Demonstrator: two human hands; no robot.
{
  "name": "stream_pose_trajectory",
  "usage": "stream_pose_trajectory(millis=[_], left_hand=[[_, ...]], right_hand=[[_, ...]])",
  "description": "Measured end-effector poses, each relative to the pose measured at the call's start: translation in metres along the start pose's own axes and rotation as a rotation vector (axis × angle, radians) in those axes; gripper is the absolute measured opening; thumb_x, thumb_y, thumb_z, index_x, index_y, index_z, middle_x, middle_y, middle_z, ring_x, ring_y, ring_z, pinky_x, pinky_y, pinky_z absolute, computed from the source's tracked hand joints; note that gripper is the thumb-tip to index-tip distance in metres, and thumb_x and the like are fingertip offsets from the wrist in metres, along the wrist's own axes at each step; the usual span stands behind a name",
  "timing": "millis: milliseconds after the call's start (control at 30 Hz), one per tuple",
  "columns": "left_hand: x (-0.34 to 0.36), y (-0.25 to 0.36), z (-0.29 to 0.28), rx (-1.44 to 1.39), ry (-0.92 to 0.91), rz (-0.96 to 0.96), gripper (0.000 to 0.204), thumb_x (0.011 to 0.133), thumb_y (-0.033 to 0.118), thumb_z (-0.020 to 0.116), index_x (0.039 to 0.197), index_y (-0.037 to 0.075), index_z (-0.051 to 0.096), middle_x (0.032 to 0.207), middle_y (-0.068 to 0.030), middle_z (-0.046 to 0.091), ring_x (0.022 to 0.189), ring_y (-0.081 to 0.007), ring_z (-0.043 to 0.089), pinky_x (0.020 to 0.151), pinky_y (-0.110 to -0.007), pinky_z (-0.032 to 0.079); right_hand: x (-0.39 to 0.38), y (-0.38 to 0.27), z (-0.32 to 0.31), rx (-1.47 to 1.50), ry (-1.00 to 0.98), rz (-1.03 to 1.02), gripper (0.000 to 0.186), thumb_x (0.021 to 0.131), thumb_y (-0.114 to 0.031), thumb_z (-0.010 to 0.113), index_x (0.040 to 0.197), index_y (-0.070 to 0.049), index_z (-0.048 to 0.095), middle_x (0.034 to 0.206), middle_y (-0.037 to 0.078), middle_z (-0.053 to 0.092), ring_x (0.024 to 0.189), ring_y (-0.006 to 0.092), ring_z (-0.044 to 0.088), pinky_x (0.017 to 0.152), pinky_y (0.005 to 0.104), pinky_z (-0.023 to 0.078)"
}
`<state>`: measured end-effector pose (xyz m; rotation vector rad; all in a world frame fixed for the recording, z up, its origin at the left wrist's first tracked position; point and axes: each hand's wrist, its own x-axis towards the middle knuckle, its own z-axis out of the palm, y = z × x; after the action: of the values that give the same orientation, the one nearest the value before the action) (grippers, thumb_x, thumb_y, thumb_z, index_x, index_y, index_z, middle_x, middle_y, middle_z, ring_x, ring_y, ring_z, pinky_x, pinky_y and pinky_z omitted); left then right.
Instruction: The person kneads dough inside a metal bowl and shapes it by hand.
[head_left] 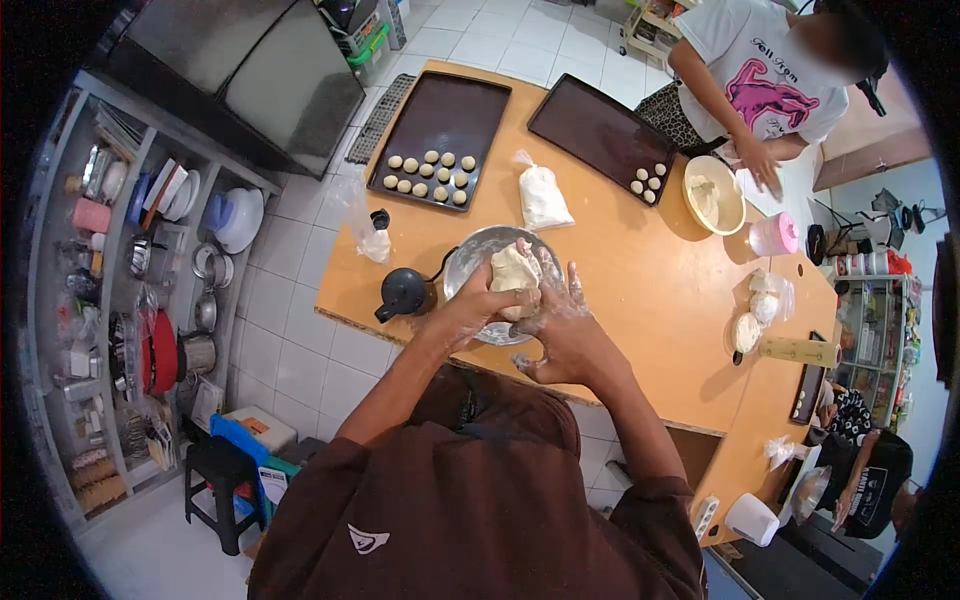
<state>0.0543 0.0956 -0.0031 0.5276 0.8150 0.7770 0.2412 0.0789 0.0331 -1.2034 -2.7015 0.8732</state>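
My left hand point(470, 307) grips a lump of pale dough point(514, 278) above a metal mixing bowl point(468, 258) dusted with flour. On the dough's right side is my right hand point(568, 338), its fingers spread and coated with flour and bits of dough. Whether its fingertips press on the dough I cannot tell. Just left of the bowl stands a black pitcher-like container point(404, 293). Beyond the bowl lies a clear bag of white powder point(543, 197).
Two dark baking trays, left point(440, 115) and right point(590, 125), hold rows of small dough balls. Across the table, a person point(755, 100) stands by a yellow bowl point(735, 215) of dough. At right are a pink-lidded jar point(775, 235), bagged dough point(762, 308) and another person point(872, 485).
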Motion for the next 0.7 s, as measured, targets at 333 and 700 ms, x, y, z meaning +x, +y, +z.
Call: stream_pose_trajectory(millis=[333, 700], left_hand=[[0.009, -0.003, -0.001, -0.244, 0.015, 0.062, 0.050, 0.098, 0.041, 0.056, 0.132, 0.005, 0.049, 0.119, -0.0036, 0.059, 0.109, -0.0129, 0.059, 0.091, -0.029, 0.050], [0.016, -0.010, 0.014, 0.528, 0.388, 0.376, 0.030, 0.097, 0.025, 0.060, 0.104, -0.003, 0.065, 0.094, -0.0061, 0.068, 0.084, -0.0095, 0.061, 0.072, -0.029, 0.049]], right_hand=[[0.007, -0.009, 0.002, -0.125, 0.131, -0.048, 0.043, 0.069, -0.026, 0.075, 0.110, -0.015, 0.071, 0.139, 0.031, 0.039, 0.134, 0.0508, 0.033, 0.111, 0.0675, 0.020], [0.032, -0.009, 0.046, 0.008, 0.031, 0.196, 0.041, 0.067, -0.022, 0.076, 0.101, 0.000, 0.068, 0.105, 0.028, 0.062, 0.103, 0.0452, 0.059, 0.084, 0.0520, 0.051]])
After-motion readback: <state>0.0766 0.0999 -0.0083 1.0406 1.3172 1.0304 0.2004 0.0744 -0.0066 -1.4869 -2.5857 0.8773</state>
